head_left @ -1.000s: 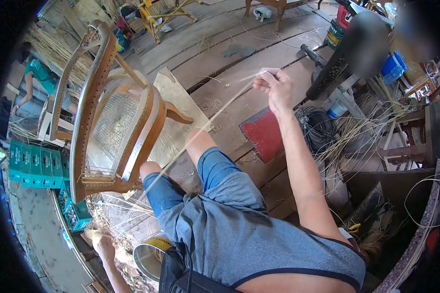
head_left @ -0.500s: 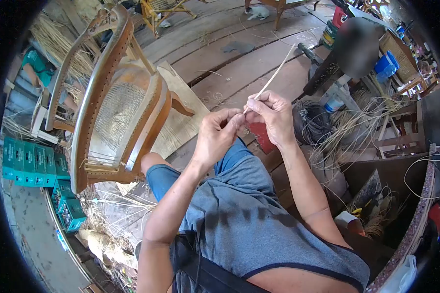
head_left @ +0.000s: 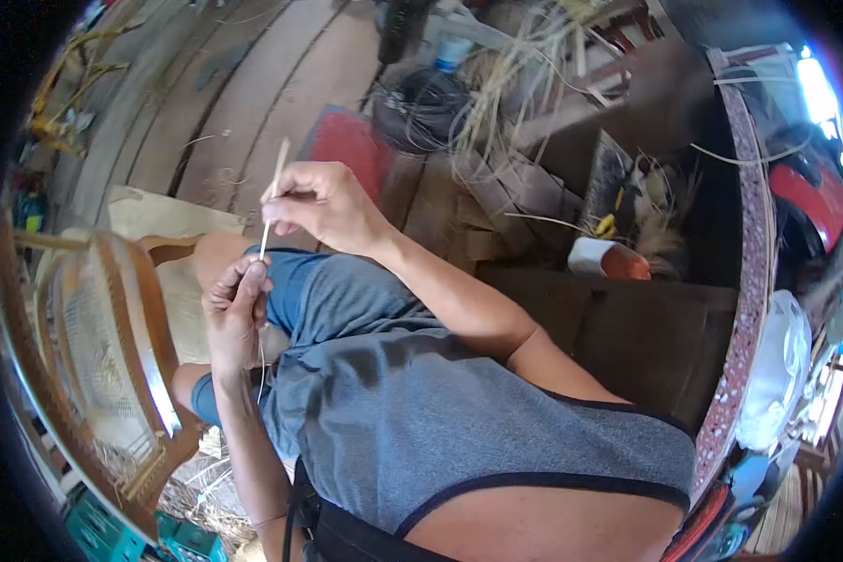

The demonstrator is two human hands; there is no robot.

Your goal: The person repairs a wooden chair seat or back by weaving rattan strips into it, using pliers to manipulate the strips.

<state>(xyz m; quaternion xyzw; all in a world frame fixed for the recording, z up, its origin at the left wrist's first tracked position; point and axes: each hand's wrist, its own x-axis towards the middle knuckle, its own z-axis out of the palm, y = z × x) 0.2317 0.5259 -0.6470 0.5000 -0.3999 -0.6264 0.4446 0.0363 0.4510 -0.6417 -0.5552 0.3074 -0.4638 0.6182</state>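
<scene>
A thin pale cane strand runs upward between my two hands in front of my lap. My right hand is closed on its upper part, thumb against fingers, with the thicker tip sticking out above. Lower down, my left hand pinches the strand between thumb and fingertips. A fine end hangs below it along my wrist. To the left stands a wooden chair with a woven cane panel, apart from both hands.
A red flat piece and a dark coil lie on the plank floor. Loose cane strands are heaped beyond. Yellow-handled scissors or pliers sit by a dark wooden box. Green crates stand lower left.
The view has swung to the right, so the chair now sits at the left edge. My hands have drawn further apart along the strand, the right one higher.
</scene>
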